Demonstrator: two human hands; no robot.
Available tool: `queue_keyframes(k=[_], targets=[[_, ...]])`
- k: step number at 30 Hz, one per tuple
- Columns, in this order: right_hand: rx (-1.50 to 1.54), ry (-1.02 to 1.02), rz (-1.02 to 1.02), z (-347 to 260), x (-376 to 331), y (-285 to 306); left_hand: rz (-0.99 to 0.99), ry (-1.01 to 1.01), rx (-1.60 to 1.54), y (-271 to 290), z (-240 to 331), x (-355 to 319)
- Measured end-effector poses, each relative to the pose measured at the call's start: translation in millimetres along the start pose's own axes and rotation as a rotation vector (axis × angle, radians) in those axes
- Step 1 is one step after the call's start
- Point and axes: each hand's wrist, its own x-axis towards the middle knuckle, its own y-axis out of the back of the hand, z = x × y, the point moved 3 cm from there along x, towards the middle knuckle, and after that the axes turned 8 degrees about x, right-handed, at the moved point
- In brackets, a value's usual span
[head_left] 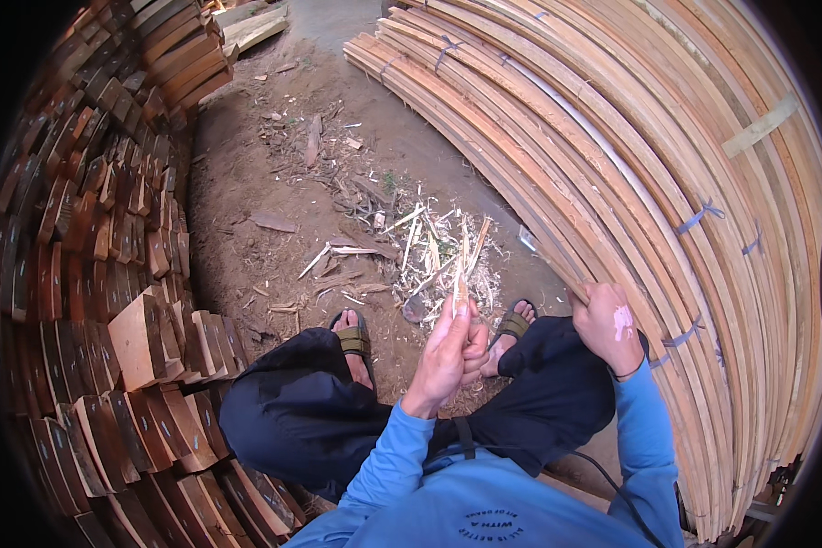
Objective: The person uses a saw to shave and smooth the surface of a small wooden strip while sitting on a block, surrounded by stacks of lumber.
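Our left hand (451, 354) pinches a stick (459, 286) toward 12 o'clock: likely light, brittle, hold low. Right hand's (609, 327) grip: can't tell.

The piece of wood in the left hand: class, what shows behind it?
Behind the piece of wood, pale shavings lie scattered over brown soil. Whatever lies directly behind it and the left hand is covered, so cannot be seen.

Matt wooden stick (460, 289), rough wooden blocks (138, 345)
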Motion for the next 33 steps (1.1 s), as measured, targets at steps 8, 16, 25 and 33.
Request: queue_keyframes(k=[8, 16, 25, 33], targets=[[-0.228, 0.068, -0.142, -25.9, -25.1, 1.8, 0.286, -0.076, 0.194, 7.4, -17.7, 10.3], [-0.287, 0.111, -0.025, -16.1, -17.7, -30.2, 0.423, -0.167, 0.486, 27.7, -22.8, 16.0], [-0.139, -0.085, -0.001, 17.0, 16.9, -20.6, 0.230, -0.189, 0.248, 5.9, -16.9, 10.8], [0.319, -0.004, -0.186, -14.3, -4.6, 9.2, 0.382, -0.108, 0.161, 14.3, -8.0, 13.4]])
